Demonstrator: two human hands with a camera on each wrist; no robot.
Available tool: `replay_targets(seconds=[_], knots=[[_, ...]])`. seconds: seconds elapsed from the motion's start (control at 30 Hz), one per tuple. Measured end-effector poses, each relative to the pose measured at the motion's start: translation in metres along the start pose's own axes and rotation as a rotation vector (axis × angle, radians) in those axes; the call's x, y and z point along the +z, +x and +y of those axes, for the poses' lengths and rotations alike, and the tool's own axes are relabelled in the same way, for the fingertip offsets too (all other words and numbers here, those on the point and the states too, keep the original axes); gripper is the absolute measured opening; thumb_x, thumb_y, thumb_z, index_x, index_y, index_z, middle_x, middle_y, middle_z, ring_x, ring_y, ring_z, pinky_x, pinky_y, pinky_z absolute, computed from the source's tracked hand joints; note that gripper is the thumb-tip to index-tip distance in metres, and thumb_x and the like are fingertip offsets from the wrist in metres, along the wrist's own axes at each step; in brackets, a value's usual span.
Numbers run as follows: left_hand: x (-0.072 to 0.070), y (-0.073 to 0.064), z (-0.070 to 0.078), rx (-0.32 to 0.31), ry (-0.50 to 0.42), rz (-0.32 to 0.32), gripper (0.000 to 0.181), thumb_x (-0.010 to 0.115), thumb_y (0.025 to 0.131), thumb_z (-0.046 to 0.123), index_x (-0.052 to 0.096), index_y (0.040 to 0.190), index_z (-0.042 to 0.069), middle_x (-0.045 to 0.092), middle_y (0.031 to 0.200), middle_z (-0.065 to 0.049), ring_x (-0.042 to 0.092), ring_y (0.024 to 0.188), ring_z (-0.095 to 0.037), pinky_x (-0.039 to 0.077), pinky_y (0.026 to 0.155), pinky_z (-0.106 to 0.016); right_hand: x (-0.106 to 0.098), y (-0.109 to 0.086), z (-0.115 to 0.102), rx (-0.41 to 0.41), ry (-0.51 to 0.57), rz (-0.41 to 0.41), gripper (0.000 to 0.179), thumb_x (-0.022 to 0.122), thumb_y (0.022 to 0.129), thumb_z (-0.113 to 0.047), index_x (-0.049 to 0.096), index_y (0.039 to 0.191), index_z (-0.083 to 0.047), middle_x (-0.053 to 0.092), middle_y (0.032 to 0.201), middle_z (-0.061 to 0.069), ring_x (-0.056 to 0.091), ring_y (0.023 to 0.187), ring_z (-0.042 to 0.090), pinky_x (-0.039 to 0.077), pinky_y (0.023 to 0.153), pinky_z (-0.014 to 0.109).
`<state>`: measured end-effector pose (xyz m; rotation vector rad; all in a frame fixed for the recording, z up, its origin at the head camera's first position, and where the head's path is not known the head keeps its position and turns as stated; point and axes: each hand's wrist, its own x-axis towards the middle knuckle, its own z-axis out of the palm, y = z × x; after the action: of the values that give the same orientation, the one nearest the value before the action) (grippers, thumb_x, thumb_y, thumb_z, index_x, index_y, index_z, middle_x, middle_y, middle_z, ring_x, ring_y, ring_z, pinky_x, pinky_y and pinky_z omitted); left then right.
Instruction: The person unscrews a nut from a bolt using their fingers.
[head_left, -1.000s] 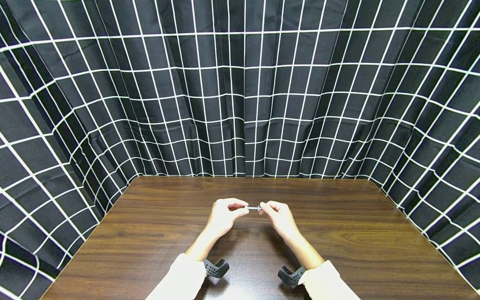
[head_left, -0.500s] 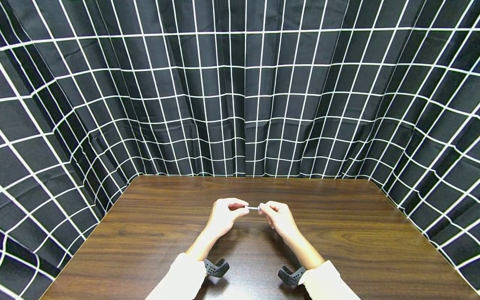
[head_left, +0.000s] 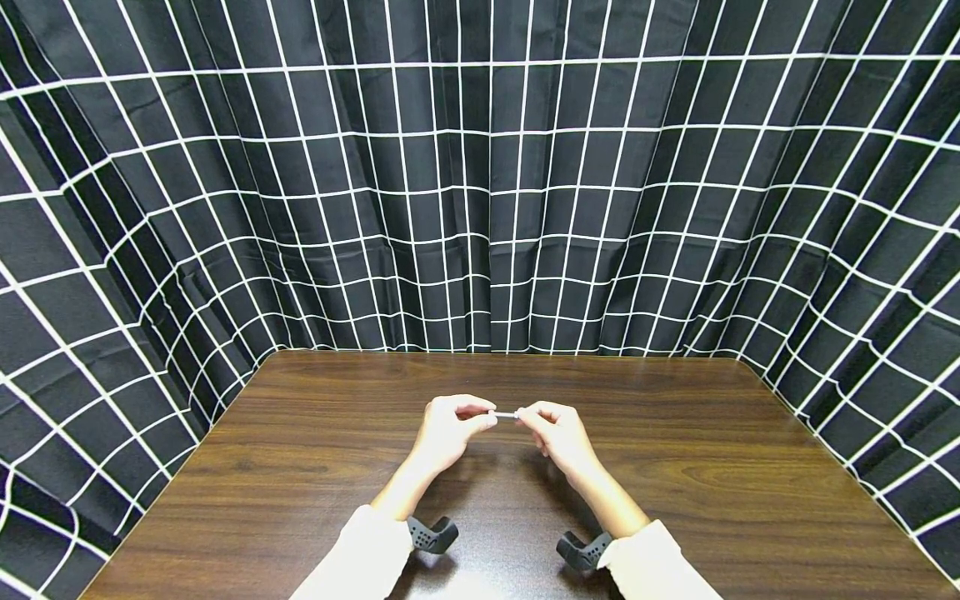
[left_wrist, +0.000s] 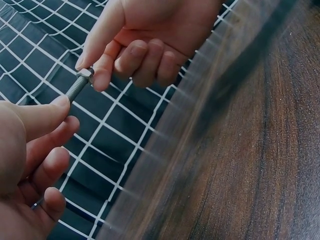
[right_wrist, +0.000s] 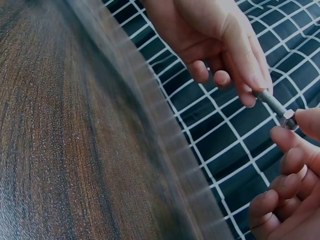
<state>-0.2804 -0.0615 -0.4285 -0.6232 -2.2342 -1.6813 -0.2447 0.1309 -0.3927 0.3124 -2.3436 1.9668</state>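
A grey threaded bolt (left_wrist: 76, 91) spans the gap between the two hands, above the table in the head view. My left hand (head_left: 444, 429) pinches one end between thumb and index finger, and its fingertips hide that end. A hex nut (left_wrist: 86, 75) sits on the bolt near the opposite end. My right hand (head_left: 558, 435) pinches this nut with thumb and index finger, its other fingers curled inward. In the right wrist view, the nut (right_wrist: 288, 116) and a short stretch of bolt thread (right_wrist: 272, 104) show between the fingertips of both hands.
Below the hands lies a dark brown wood-grain table (head_left: 300, 467). A black curtain with a white grid (head_left: 480, 208) surrounds its back and sides. Each wrist wears a dark grey band mount (head_left: 433, 537), next to light sleeves (head_left: 360, 554).
The right thumb and index finger have shifted slightly at the nut, covering more of it in the head view. The left hand and the bolt stay almost in place.
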Motion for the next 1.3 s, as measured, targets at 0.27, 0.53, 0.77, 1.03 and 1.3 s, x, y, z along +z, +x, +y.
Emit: replay_targets(seconds=[0.27,0.53,0.77,1.03,1.3], knots=[[-0.001,0.0,-0.001,0.003,0.042,-0.012,0.014,0.078,0.081,0.007,0.075,0.094,0.004,0.074,0.085,-0.001,0.068,0.076,-0.013,0.051,0.067,-0.025,0.0,0.01,0.025,-0.019,-0.005,0.029,0.015,0.065,0.091,-0.007,0.068,0.092,0.007,0.044,0.054,0.0,0.038,0.045,0.008,0.031,0.044,0.021],[-0.002,0.0,0.0,0.015,0.04,-0.007,0.013,0.078,0.081,0.009,0.076,0.093,0.007,0.074,0.084,0.0,0.067,0.073,-0.009,0.051,0.065,-0.025,0.0,0.014,0.033,-0.029,0.009,0.037,0.016,0.069,0.088,-0.009,0.07,0.098,0.004,0.047,0.056,-0.002,0.039,0.046,0.007,0.032,0.044,0.021],[-0.002,0.0,0.0,0.02,0.047,-0.004,0.014,0.078,0.081,0.009,0.075,0.095,0.006,0.074,0.085,0.0,0.067,0.073,-0.009,0.051,0.064,-0.025,0.0,0.014,0.033,-0.075,0.031,0.032,0.019,0.07,0.086,-0.003,0.068,0.102,0.008,0.046,0.055,-0.003,0.039,0.045,0.006,0.033,0.044,0.02],[-0.003,0.001,0.002,0.007,0.047,0.005,0.015,0.078,0.081,0.012,0.076,0.095,0.006,0.074,0.086,0.0,0.068,0.076,-0.01,0.052,0.067,-0.025,0.0,0.013,0.033,-0.116,0.072,0.023,0.021,0.069,0.084,0.003,0.067,0.104,0.008,0.044,0.054,-0.005,0.038,0.045,0.006,0.032,0.044,0.02],[-0.002,0.0,0.0,0.042,0.041,0.008,0.016,0.078,0.08,0.01,0.075,0.095,0.003,0.074,0.086,-0.001,0.068,0.075,-0.011,0.053,0.066,-0.026,0.0,0.013,0.032,-0.137,0.072,0.022,0.02,0.069,0.083,0.006,0.067,0.103,0.008,0.045,0.055,-0.005,0.039,0.046,0.006,0.033,0.044,0.02]])
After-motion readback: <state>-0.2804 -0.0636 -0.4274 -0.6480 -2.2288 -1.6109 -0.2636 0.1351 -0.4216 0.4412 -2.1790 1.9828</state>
